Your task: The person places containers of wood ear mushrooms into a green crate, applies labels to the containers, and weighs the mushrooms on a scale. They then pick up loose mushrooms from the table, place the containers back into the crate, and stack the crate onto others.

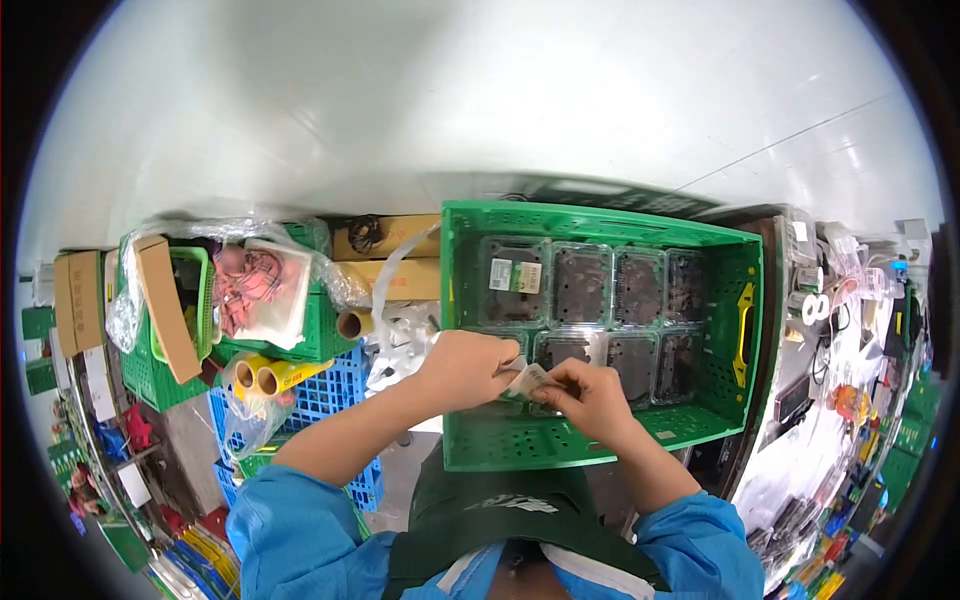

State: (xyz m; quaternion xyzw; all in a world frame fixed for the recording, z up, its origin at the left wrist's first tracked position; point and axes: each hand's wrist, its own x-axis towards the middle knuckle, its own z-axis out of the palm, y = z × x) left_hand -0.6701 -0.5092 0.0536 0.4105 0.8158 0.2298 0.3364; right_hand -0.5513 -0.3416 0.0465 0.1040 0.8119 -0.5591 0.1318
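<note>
My left hand [465,368] and right hand [592,398] both pinch a label [528,379] above the crate's [600,222] near side. Boxes [583,283] fill the far rows; the near strip is bare.

A: What is being held here?
B: The left hand [462,368] and right hand [592,398] pinch a small label strip [527,380] between them, above the green crate [600,225].
A: Inside it?
B: Clear lidded boxes [583,283] in rows; one carries a sticker [515,275].
</note>
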